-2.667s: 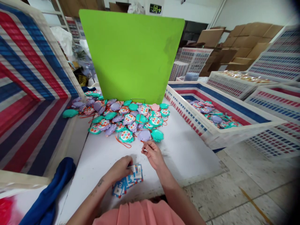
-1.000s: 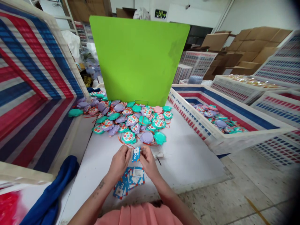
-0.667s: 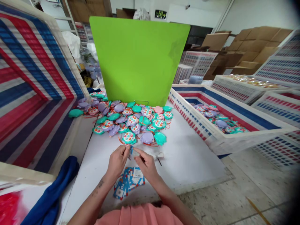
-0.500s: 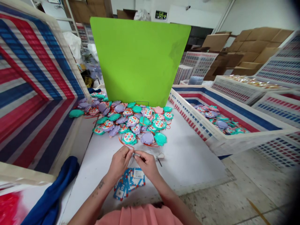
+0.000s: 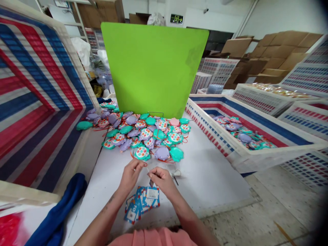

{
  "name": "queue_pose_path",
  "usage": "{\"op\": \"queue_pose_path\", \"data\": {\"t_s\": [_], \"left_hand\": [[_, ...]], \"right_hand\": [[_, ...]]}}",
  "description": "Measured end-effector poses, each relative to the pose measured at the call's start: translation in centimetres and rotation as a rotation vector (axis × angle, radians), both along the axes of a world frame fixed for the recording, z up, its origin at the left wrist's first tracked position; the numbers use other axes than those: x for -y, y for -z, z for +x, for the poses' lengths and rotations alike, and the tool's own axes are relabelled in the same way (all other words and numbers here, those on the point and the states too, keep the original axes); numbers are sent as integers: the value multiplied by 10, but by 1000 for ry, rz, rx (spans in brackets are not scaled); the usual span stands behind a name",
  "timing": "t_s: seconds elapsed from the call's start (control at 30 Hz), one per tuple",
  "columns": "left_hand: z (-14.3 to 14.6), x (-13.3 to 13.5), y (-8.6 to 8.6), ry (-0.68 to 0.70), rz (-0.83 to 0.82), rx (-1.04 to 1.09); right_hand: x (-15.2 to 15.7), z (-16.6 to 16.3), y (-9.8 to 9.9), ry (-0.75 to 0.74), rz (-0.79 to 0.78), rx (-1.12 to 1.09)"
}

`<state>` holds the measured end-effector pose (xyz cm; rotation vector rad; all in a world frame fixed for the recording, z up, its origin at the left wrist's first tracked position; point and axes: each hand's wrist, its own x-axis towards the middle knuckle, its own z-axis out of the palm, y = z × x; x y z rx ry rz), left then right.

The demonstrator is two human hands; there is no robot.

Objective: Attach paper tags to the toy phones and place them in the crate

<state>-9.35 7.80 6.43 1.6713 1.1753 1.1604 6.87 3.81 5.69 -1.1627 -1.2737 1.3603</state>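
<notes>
My left hand (image 5: 131, 174) is closed in a pinch on an orange-red cord (image 5: 145, 164), close to the turtle-shaped toy (image 5: 141, 153) with coloured bumps. A short way to its right, my right hand (image 5: 162, 180) is also pinched, on a small blue card tag (image 5: 151, 184) hanging edge-on below the fingers. Something thin and pale, perhaps a string, spans the gap between the fingertips. Loose blue and white card tags (image 5: 133, 209) lie fanned on the table below my hands. Behind lies a heap of teal, purple and pink animal toys (image 5: 134, 132).
A green board (image 5: 156, 68) stands behind the heap. At right is a white crate (image 5: 241, 159) with more toys; a striped-lined crate (image 5: 55, 153) tilts at left. A white-tipped tool with a dark end (image 5: 175, 179) lies beside my right hand. Blue cloth (image 5: 61, 208) lies at left.
My hands have moved apart from touching fingertips, the right one shifting slightly right and down. The small tag now shows under the right fingers. The view has tilted slightly.
</notes>
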Motion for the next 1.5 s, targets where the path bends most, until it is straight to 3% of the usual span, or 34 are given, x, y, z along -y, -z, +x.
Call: {"op": "queue_pose_path", "data": {"t_s": [0.1, 0.13, 0.23, 0.43, 0.57, 0.73, 0.97, 1.17, 1.33, 1.5], "left_hand": [[-12, -29, 24, -329, -409, 642], [-17, -39, 32, -371, -457, 715], [-26, -67, 47, -385, -543, 817], [-21, -95, 55, -397, -588, 921], [-21, -91, 60, -449, -553, 900], [-28, -60, 62, -459, -448, 770], [-31, -32, 37, -396, -333, 454], [-11, -24, 12, -182, -357, 314], [4, -14, 6, 42, -411, 271], [12, -7, -1, 167, -478, 299]], "right_hand": [[-1, 1, 2, 68, -10, 40], [-1, 2, 3, 81, -6, 45], [-2, 3, 5, 99, 3, 43], [1, 4, 4, 104, 3, 17], [2, 8, 2, 115, -4, 10], [2, 7, 5, 104, 8, 23], [-2, -2, 19, 51, 45, 73], [-5, 0, 19, 81, 94, 163], [-7, 5, 16, 109, 100, 211], [-7, 7, 24, 97, 88, 248]]}}
